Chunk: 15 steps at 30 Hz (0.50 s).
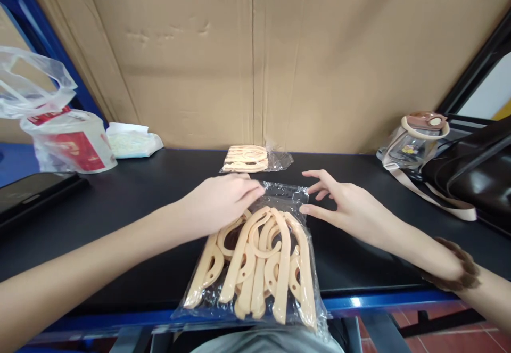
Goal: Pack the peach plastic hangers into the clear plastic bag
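A clear plastic bag of beige folding hangers lies at the front edge of the black table, its lower end reaching over the edge. My left hand is closed, thumb and fingers pinched at the upper left of the bag's mouth. Beside the upper right corner, my right hand has its fingers apart; the thumb tip is close to the film, and I cannot tell if it touches. Behind them, a second bag of hangers lies flat near the cardboard.
Cardboard closes off the back. On the left are a phone-like black device, a plastic-wrapped tub and a tissue pack. To the right stand a strapped clear bottle and a dark bag.
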Motion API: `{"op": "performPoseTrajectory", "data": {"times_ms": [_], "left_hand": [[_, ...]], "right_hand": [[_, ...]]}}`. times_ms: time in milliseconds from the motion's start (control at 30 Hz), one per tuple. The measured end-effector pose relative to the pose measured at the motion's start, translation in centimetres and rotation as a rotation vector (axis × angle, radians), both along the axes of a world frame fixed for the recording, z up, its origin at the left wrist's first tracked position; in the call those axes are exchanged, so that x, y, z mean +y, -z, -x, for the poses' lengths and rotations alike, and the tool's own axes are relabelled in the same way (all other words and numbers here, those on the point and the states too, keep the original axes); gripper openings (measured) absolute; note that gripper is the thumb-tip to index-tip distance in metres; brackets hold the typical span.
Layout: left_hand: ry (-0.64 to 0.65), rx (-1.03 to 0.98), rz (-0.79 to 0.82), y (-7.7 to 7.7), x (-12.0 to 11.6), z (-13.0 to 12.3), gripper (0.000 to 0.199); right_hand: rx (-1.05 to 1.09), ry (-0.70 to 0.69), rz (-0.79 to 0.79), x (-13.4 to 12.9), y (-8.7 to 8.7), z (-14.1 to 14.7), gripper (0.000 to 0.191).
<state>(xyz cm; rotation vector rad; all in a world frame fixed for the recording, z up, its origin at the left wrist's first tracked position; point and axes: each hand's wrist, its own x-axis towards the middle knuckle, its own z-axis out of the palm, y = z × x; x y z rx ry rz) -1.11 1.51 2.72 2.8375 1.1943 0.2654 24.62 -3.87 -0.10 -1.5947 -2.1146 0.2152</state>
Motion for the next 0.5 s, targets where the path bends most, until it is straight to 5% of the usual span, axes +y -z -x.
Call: {"op": "performPoseTrajectory", "data": {"times_ms": [100, 233, 333, 500], "left_hand": [[0.004, -0.036, -0.012, 0.8, 2.4, 1.5, 0.046], [0.042, 0.005, 0.049, 2.1, 4.3, 2.8, 0.05], [0.052, 0.004, -0.005, 2.6, 4.7, 3.0, 0.044], [0.023, -0.109, -0.231, 1.8, 4.1, 2.8, 0.021]], "right_hand": [[0.008, -0.047, 0.085, 1.4, -0.2, 1.2, 0.069], [0.331, -0.226, 0.236, 3.5, -0.3, 1.7, 0.063], [0.399, -0.269, 0.161, 4.4, 0.3, 1.3, 0.05], [0.215, -0.309, -0.058, 5.2, 0.7, -0.3, 0.022]]}}
